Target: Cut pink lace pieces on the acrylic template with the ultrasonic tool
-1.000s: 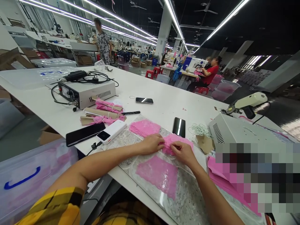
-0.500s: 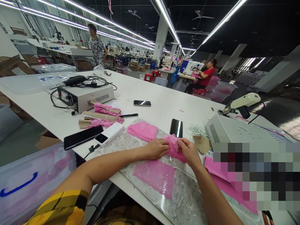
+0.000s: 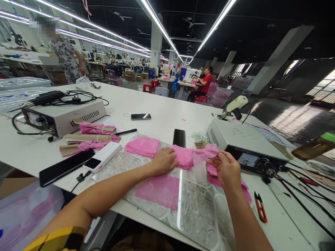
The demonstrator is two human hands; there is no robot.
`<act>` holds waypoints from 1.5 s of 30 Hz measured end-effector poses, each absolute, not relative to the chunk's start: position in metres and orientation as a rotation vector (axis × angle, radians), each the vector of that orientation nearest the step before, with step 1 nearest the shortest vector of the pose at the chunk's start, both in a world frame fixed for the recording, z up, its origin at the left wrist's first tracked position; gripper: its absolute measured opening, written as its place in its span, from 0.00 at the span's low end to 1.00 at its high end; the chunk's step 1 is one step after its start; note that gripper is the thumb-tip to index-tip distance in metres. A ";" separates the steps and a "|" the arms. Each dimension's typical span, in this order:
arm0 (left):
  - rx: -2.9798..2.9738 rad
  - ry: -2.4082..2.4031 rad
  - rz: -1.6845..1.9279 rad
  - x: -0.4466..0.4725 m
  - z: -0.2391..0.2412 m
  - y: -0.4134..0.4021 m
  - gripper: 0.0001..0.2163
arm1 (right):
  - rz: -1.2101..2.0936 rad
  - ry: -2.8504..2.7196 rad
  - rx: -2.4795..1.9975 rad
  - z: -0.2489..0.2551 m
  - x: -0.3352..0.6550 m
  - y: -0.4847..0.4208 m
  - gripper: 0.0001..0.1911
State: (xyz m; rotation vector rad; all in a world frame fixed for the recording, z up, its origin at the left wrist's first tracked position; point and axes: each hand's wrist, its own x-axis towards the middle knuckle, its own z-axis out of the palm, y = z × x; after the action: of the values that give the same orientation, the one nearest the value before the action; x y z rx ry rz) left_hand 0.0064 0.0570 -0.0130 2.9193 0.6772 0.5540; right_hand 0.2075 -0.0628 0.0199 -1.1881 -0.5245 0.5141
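My left hand lies over the left edge of a stack of pink lace fabric, its fingers slightly spread and pressing on it. To the right, my right hand pinches a thin pink lace piece, drawn out taut from the stack. A second pink lace stack sits beyond my left hand. Nearer to me, a flat pink piece with a scalloped edge shows on the clear-covered grey board. More pink fabric lies partly behind my right hand.
At the left stand a control box with a handheld tool, tied pink bundles and a white power bank. Phones lie on the table. Another control box and thread snips are at the right. Two people are in the background.
My right hand has moved right, stretching a lace piece out from the stack. My left hand stays on the stack. The view has turned right, and the walking person appears farther left.
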 end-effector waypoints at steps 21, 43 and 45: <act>2.953 0.481 0.465 0.059 -0.018 -0.010 0.32 | 0.559 -0.212 -1.075 -0.022 0.198 -0.142 0.24; 2.892 -0.189 0.403 -0.017 -0.013 -0.044 0.08 | 0.542 -0.539 -1.918 -0.039 0.170 -0.249 0.25; 2.842 -0.176 0.415 -0.020 -0.015 -0.045 0.09 | 0.360 -0.699 -2.065 -0.042 0.169 -0.254 0.25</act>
State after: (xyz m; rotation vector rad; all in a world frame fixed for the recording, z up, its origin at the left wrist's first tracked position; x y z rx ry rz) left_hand -0.0195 -0.0452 -0.0154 2.8420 -0.1763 0.4151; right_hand 0.1695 -0.2543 -0.0422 -2.0646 -0.6987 0.3596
